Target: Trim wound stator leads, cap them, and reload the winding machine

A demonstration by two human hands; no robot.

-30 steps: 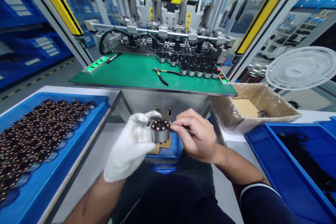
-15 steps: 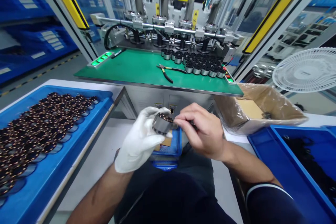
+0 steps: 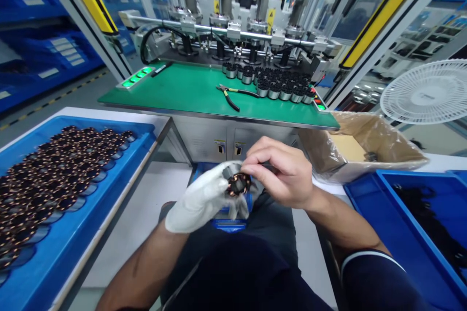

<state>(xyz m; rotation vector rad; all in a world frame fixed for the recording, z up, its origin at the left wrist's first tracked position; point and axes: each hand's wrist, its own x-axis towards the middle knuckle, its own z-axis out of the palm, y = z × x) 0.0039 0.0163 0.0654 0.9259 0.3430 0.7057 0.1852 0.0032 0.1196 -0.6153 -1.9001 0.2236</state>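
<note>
My left hand (image 3: 202,199), in a white glove, is closed around a motor stator (image 3: 239,183), a short metal ring with copper windings and a black core. Its wound face is tilted up towards me. The gloved fingers below it are blurred. Bare, my right hand (image 3: 279,172) is closed in a pinch with thumb and forefinger at the stator's upper right edge. Whatever lies between those fingertips is too small and hidden to make out. Both hands are above my lap, in front of the green bench top (image 3: 175,90).
Left, a blue tray (image 3: 140,141) carries many copper-wound stators. On the bench lie cutting pliers (image 3: 229,96) beside grouped black-topped stators (image 3: 286,88), before a machine with fixtures (image 3: 233,34). To the right are a plastic-lined carton (image 3: 324,150), a blue bin (image 3: 386,218) and a white fan (image 3: 426,92).
My left hand has turned the stator, so its wound face now shows instead of its metal side. My right hand stays pinched at its edge. The view has shifted slightly.
</note>
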